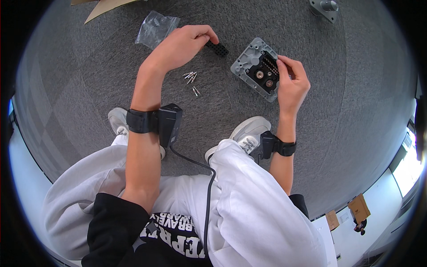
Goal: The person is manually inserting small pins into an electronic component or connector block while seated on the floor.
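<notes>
Grey housing [242,66] has its edge pinched by right hand [292,82]; left of it, left hand [184,44], gripping perforated block [219,50], could brush pins [190,74] astray.

A crumpled, see-through plastic bag [155,29] is seen on the gray carpet [338,133]. Brown cardboard [106,7] is seen at the top edge. At the lower right, a brown box [359,208] and a bright window [408,169] are shown.

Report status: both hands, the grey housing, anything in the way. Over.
Left hand on black block, right hand at edge of grey housing; grips unclear. Housing inner side up. Loose pins on carpet, apart from housing.
</notes>
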The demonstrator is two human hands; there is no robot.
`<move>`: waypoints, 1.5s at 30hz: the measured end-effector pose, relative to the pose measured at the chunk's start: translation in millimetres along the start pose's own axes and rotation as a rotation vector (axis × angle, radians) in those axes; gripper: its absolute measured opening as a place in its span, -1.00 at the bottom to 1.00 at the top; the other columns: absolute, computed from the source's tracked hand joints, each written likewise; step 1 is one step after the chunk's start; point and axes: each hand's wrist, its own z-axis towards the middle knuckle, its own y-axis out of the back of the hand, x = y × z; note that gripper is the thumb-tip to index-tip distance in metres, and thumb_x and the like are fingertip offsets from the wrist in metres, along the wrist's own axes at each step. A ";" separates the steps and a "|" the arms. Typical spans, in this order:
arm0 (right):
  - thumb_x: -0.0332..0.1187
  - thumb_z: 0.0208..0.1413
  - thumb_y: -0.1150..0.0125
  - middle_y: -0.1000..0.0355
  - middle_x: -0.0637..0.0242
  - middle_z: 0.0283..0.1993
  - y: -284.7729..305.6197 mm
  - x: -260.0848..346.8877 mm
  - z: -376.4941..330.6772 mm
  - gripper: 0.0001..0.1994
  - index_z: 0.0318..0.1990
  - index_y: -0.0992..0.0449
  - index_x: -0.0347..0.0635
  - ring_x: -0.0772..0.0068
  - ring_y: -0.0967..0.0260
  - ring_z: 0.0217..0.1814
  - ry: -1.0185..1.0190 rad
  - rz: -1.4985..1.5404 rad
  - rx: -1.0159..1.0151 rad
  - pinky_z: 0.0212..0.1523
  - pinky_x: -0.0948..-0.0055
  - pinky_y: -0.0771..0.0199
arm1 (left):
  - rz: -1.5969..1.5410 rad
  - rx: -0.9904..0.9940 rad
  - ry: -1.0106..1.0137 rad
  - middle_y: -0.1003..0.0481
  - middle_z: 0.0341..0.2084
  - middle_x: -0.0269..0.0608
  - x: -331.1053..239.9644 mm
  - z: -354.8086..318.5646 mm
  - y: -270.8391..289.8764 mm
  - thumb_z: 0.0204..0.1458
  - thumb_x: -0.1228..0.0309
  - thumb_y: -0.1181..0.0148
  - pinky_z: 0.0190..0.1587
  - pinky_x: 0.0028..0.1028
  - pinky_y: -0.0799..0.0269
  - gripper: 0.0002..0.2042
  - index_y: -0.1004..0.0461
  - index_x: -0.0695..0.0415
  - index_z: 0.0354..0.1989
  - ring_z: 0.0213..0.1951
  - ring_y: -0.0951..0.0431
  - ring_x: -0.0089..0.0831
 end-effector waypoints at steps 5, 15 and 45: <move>-0.54 0.16 -0.30 -0.62 0.25 -0.27 -5.2 -1.2 -5.0 -0.92 -0.23 -0.67 -0.26 0.44 -0.58 -0.31 0.031 -0.106 0.059 -0.27 0.48 -0.53 | 0.005 -0.003 -0.014 -0.19 -0.61 -0.48 -0.3 0.9 0.0 0.37 0.38 0.06 -0.39 -0.50 -0.13 -0.75 -0.58 0.14 -0.03 -0.52 -0.17 -0.64; -0.53 0.09 -0.36 -0.46 0.34 -0.30 -13.9 -8.5 -6.0 -0.94 -0.28 -0.67 -0.21 0.28 -0.42 -0.21 0.226 -0.285 0.005 -0.21 0.34 -0.45 | -0.003 -0.006 -0.007 -0.15 -0.63 -0.50 0.5 0.2 0.9 0.37 0.38 0.06 -0.42 -0.51 -0.10 -0.75 -0.59 0.13 -0.02 -0.55 -0.13 -0.65; -0.58 -0.05 -0.42 -0.44 0.34 -0.32 -16.9 -11.9 6.6 -0.89 -0.34 -0.64 -0.21 0.26 -0.37 -0.22 0.423 -0.403 0.096 -0.18 0.31 -0.45 | 0.046 -0.009 -0.057 -0.21 -0.59 -0.47 0.9 0.1 0.7 0.35 0.38 0.03 -0.37 -0.51 -0.13 -0.74 -0.60 0.09 0.01 -0.51 -0.17 -0.63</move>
